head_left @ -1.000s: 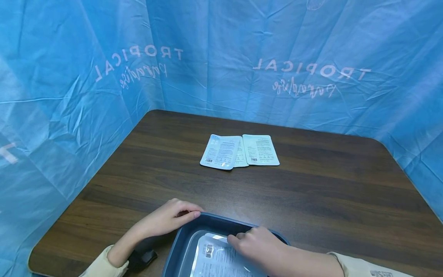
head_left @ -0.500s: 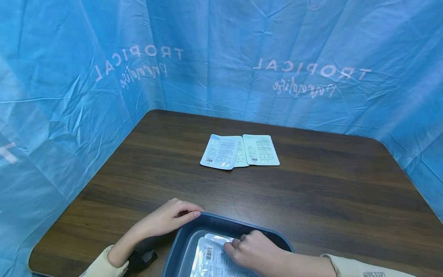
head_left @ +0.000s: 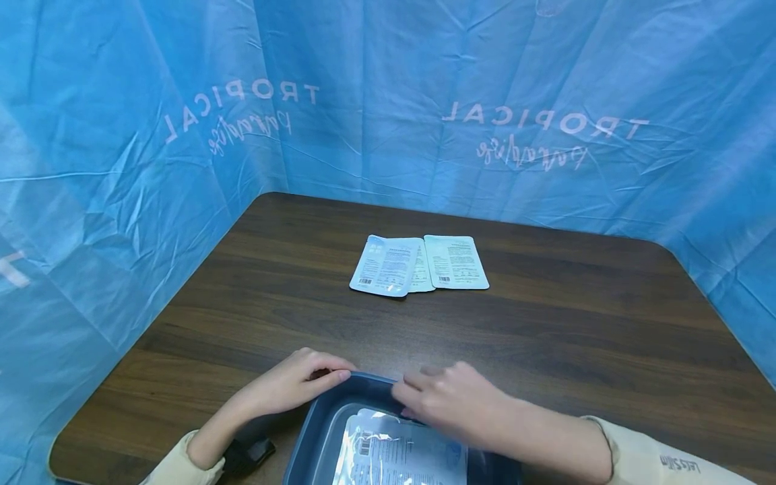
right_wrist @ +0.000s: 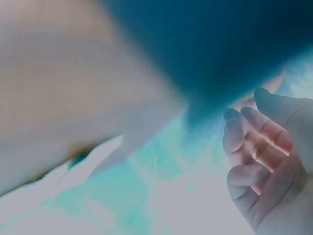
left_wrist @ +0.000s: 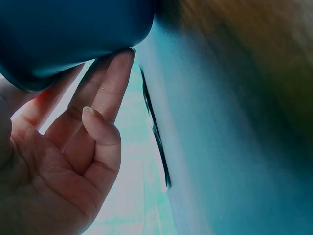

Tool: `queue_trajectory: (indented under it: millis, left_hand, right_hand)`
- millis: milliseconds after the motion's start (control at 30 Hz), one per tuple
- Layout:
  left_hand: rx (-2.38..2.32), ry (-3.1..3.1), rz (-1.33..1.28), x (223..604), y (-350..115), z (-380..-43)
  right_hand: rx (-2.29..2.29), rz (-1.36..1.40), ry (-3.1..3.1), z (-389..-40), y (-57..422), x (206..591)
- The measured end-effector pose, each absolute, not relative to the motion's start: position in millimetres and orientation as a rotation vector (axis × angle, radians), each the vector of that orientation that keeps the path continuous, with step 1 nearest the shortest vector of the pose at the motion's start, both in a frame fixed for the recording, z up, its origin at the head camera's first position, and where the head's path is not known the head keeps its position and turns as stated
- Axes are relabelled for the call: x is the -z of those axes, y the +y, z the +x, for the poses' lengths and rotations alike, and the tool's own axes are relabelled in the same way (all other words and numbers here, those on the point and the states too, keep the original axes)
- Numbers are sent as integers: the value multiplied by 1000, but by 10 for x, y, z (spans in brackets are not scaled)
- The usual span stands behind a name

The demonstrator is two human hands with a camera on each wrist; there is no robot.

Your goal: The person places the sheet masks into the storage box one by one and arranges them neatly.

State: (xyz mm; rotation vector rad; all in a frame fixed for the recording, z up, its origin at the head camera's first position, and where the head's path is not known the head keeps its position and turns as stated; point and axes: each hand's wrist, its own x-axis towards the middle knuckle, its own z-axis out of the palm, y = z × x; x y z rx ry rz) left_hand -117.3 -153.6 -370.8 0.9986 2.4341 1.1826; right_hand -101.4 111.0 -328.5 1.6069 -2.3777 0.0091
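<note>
The fingers of my left hand (head_left: 297,385) pinch the far-left corner rim of the blue tray (head_left: 315,431). Those of my right hand (head_left: 448,399), loosely bent and slightly parted, hold nothing, by the tray's far rim; I cannot tell whether they touch it. The silvery packet (head_left: 400,458) lies flat inside, printed side up, its barcode end pointing away from me; its near end is cut off, so I cannot judge its long axis.

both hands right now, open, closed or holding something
Left hand: holding the blue tray by its rim, at a corner.
Right hand: open, loosely relaxed, nothing visible in it.
</note>
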Motion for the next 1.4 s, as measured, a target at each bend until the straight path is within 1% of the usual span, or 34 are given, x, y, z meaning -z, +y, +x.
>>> queue_trajectory:
  millis: [100, 267, 467, 567, 667, 800, 933, 1200, 1400]
  left_hand:
    - [-1181, 2439, 1002, 3706, -1540, -1174]
    - [-1171, 2437, 1002, 3705, -1540, -1174]
    - [-1154, 2444, 1013, 3709, -1531, -1166]
    - [-1153, 2449, 1007, 3715, -1529, -1167]
    - [-1153, 2460, 1007, 3719, -1529, -1168]
    - [-1164, 2460, 1001, 3719, -1527, -1166]
    - [-1171, 2454, 998, 3715, -1528, -1158]
    - [-1172, 2459, 999, 3709, -1532, -1154]
    - [-1162, 2461, 1001, 3708, -1526, -1167]
  right_hand:
    - [-128, 1494, -2422, -1302, 1141, 3142]
    - [-293, 1223, -2631, -1993, 1179, 3084]
    - [-432, 913, -2903, -2811, 1140, 3269]
    - [-479, 818, -2996, -3103, 1085, 3392]
    - [-511, 739, -3084, -3308, 1013, 3489]
    - [-558, 668, -3214, -3488, 926, 3580]
    - [-563, 670, -3344, -3577, 864, 3648]
    - [-311, 756, -3404, -3580, 764, 3644]
    - [-143, 765, -3366, -3570, 725, 3591]
